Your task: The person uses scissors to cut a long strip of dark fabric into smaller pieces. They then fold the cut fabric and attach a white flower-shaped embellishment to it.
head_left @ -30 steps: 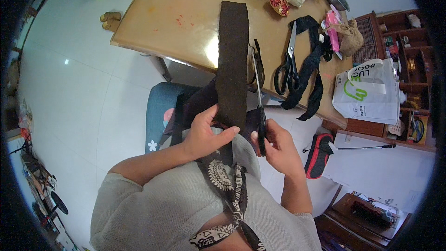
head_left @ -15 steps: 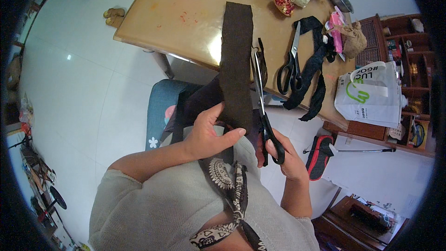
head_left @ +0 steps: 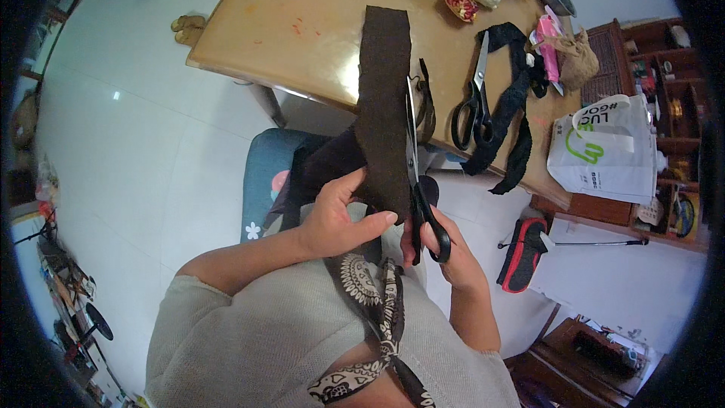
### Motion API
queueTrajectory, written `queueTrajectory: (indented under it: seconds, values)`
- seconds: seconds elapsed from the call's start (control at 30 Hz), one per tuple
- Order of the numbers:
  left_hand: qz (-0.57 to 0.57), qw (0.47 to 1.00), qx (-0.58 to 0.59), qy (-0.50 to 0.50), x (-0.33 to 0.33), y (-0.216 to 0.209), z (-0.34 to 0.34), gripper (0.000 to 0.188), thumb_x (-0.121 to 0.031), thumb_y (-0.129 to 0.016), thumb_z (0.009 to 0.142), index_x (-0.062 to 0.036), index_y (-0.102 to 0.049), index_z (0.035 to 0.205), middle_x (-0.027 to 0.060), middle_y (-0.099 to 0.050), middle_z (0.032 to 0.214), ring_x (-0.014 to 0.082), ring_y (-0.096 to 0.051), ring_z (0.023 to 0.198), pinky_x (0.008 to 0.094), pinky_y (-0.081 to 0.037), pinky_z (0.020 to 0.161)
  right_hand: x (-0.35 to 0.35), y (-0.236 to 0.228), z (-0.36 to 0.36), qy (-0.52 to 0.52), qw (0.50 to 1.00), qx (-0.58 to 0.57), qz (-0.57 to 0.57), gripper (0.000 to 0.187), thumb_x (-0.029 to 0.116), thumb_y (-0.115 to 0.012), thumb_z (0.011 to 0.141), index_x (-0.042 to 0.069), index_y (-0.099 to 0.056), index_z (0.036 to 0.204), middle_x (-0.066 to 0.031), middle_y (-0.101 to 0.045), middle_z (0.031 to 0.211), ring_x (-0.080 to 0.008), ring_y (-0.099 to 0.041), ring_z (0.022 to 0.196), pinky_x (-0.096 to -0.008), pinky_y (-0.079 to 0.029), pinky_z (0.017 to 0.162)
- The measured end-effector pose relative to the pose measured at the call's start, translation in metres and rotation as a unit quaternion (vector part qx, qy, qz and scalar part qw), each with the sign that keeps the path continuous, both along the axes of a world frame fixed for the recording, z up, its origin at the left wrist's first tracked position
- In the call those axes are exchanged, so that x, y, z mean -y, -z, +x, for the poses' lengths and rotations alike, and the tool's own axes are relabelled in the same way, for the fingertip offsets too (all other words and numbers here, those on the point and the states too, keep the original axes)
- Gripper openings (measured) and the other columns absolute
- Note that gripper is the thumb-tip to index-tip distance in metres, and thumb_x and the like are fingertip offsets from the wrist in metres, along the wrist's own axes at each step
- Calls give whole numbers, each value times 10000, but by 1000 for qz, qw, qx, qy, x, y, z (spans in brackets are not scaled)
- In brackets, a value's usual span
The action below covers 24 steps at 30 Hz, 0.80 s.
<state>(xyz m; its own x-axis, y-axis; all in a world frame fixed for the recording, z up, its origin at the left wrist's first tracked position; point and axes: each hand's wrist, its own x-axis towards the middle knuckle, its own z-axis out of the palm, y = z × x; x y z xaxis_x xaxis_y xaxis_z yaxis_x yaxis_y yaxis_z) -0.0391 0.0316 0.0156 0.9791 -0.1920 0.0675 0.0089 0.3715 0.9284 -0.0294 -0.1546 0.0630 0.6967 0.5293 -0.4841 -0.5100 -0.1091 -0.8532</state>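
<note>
Dark brown fabric strip [head_left: 384,98], its near end pinched between the thumb and fingers of my left hand [head_left: 340,215]; the long axis runs away from my body, the far end over the tabletop [head_left: 279,26]. My right hand [head_left: 458,258] is wrapped around the handles of 1 pair of black-handled scissors [head_left: 418,208], blades pointing away, nearly parallel to the strip's right edge and along it. My right hand lies nearer that edge; whether cloth sits between the 2 blades, I cannot tell.
</note>
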Motion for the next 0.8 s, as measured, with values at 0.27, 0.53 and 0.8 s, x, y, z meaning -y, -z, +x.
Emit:
queueTrajectory:
  seconds: [0.27, 0.53, 0.8]
  values:
    - [-28, 999, -27, 14, 1, 3, -1, 346, -66, -594, 761, 22, -492, 1079, 53, -570, 968, 95, -514, 899, 249, -398, 834, -7, 4, 2, 23, 1000, -1, 19, 266, 317, -495, 876, 56, -449, 896, -18, -490, 648, -104, -488, 586, -232, -389, 538]
    - [-11, 1000, -19, 10, 1, 3, 0, 360, -74, -598, 752, 30, -490, 1079, 66, -576, 963, 101, -517, 908, 251, -398, 838, -10, 5, 0, 27, 1000, 15, -1, 278, 327, -518, 864, 58, -451, 868, -10, -481, 649, -95, -477, 577, -223, -378, 525]
    - [-5, 1000, -14, 11, 0, 3, -2, 393, -61, -598, 741, 33, -480, 1103, 70, -575, 974, 107, -518, 915, 259, -396, 851, -11, 6, -4, 50, 999, -4, 10, 264, 308, -525, 860, 55, -451, 866, -10, -483, 649, -94, -483, 574, -219, -379, 519]
